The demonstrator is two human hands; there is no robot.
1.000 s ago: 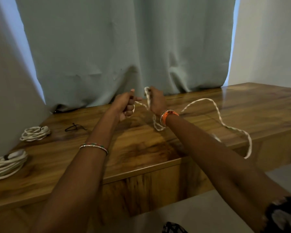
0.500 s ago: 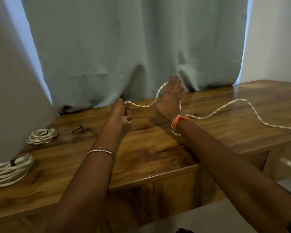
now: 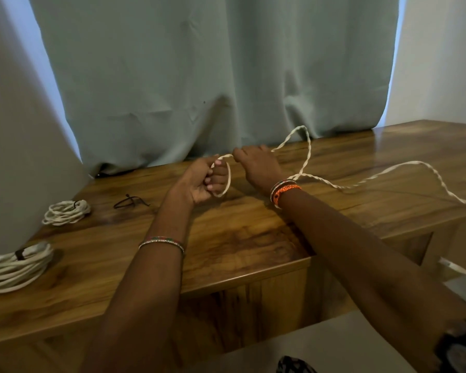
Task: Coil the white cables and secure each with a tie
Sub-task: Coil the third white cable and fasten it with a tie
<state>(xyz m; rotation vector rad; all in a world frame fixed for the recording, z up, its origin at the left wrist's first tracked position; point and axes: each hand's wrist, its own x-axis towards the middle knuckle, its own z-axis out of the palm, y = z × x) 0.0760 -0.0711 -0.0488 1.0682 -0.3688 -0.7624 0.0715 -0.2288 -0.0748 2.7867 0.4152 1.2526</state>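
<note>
My left hand point(image 3: 203, 181) grips the loop, right hand point(image 3: 256, 164) pinches the cable point(image 3: 306, 157); it looks light, limp, twisty.

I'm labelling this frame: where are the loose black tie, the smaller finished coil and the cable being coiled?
loose black tie point(image 3: 129, 201), head view, its middle.
smaller finished coil point(image 3: 66, 212), head view, its strands.
cable being coiled point(image 3: 307, 154), head view, raised loop.

Twisted white cable point(image 3: 310, 154) loops across the table; two tied coils point(image 3: 66, 211) apparently left
</note>
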